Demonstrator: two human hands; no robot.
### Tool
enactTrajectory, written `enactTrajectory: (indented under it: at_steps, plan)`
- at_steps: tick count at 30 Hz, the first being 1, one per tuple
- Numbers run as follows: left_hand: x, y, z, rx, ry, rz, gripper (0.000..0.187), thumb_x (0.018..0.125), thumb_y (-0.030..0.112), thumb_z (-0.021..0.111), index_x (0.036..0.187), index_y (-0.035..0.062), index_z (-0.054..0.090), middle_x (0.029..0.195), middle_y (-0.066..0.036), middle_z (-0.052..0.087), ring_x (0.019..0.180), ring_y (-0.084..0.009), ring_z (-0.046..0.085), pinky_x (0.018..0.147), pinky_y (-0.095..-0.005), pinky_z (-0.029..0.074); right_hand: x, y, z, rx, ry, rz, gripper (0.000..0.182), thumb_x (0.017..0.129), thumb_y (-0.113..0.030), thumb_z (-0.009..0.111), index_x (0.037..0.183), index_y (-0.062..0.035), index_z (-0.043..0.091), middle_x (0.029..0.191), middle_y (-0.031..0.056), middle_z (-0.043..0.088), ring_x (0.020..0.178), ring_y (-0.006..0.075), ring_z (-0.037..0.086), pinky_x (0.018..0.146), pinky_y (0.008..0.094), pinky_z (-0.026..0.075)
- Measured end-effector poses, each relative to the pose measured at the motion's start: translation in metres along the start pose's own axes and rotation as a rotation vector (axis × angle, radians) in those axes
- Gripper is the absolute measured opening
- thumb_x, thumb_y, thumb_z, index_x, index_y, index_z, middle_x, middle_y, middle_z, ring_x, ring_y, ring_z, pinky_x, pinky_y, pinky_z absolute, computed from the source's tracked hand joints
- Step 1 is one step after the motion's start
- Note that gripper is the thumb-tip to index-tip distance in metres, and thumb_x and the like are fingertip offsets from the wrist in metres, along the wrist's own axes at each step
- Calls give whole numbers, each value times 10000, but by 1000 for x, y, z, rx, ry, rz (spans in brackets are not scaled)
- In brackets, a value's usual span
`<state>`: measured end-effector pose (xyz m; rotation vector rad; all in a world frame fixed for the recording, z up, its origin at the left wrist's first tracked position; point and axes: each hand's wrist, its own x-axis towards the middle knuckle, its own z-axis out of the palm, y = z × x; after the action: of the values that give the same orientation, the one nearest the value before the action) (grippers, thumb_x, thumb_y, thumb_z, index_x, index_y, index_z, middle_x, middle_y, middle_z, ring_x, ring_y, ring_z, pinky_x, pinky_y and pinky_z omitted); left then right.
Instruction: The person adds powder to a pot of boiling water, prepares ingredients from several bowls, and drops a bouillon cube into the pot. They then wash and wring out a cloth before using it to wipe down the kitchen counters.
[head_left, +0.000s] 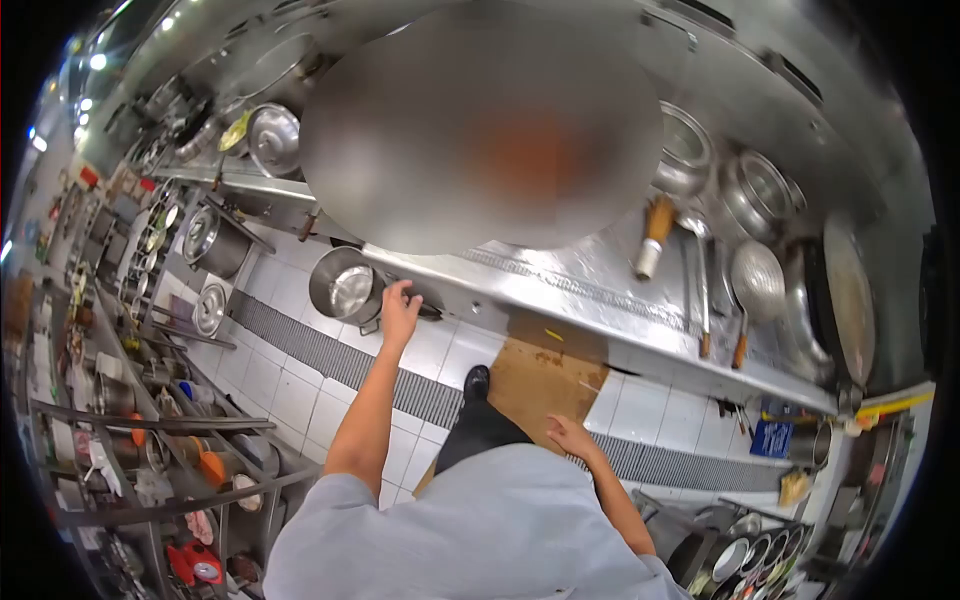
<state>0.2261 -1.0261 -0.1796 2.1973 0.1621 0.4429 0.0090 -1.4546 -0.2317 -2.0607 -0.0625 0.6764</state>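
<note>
My left hand reaches forward to the front panel of the steel stove counter, its fingers slightly bent and apart. To its left, a deep steel pot stands low beside the counter. My right hand hangs low at my right side over the floor, fingers loose and holding nothing. On the counter ahead lie a brush with a white-wrapped handle, a ladle and a wood-handled perforated skimmer. A blurred patch hides the middle of the counter.
Brown cardboard covers part of the tiled floor, crossed by a drain grate. Crowded shelves line the left. Several containers stand behind at lower right. Steel pots and a large wok sit at the counter's right.
</note>
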Motion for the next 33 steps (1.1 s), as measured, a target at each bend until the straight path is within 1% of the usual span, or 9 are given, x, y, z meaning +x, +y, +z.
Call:
enactTrajectory:
  at_steps: [8,11,14,17,21,22,26,31,33]
  plan:
    - [269,-158,-49,215,444,-63,438,786,53,671,1211,51,565,1125,-192,569,1093,-393,541,901,-440,465,61,-4,-38,-340,2,238,405,832,-198,657,1209,-64,598,922,140,695,878,320,674,783,410,534]
    - [326,-160,-66,241,458,-92,492,769,63,676,1246,91,560,1203,-217,553,1123,-407,529,919,-457,465,78,-27,-44,-332,-29,265,393,831,-193,657,1196,-56,608,888,139,697,859,316,678,778,411,535]
    - [368,-163,-69,522,426,148,515,760,67,678,1260,118,566,1213,-218,559,1105,-433,533,933,-471,463,110,-55,-41,-308,-60,281,395,832,-178,670,1199,-47,606,891,144,696,840,319,679,776,405,537]
    - [406,-196,-72,504,49,-42,512,767,55,667,1266,102,565,1212,-213,569,1075,-433,549,946,-457,465,140,-67,-39,-345,-74,158,391,837,-162,672,1200,-36,601,912,150,693,827,327,677,759,413,537]
    - [437,-191,-85,210,187,39,406,829,64,633,1228,37,562,1200,-221,580,1053,-389,580,911,-405,465,171,-89,-50,-330,-97,195,408,861,-148,666,1249,-66,571,953,142,696,843,312,685,767,380,539]
    - [444,-192,-85,-26,277,63,390,863,93,608,1237,8,538,1171,-192,591,1020,-319,598,893,-378,458,175,-91,-53,-328,-89,190,405,863,-148,664,1248,-66,569,962,147,696,853,316,686,772,384,538]
    - [431,-156,-113,-600,311,-125,421,884,151,544,1275,5,487,1134,-99,584,1017,-210,554,898,-334,441,193,-90,-55,-404,-112,116,390,876,-168,648,1243,-62,569,980,173,691,878,345,681,790,411,534]
    - [351,-165,-135,-713,509,-280,455,873,95,488,1319,15,446,1228,-108,548,1094,-196,557,919,-312,454,219,-139,-59,-442,-168,-3,395,888,-209,628,1243,-45,566,1054,218,661,949,370,653,841,420,518]
    - [272,-123,-132,-656,419,-195,428,854,106,494,1269,13,450,1151,-98,562,1016,-175,557,875,-296,452,220,-150,-55,-398,-172,-123,418,896,-209,625,1282,-66,550,1065,197,670,967,344,658,848,410,519]
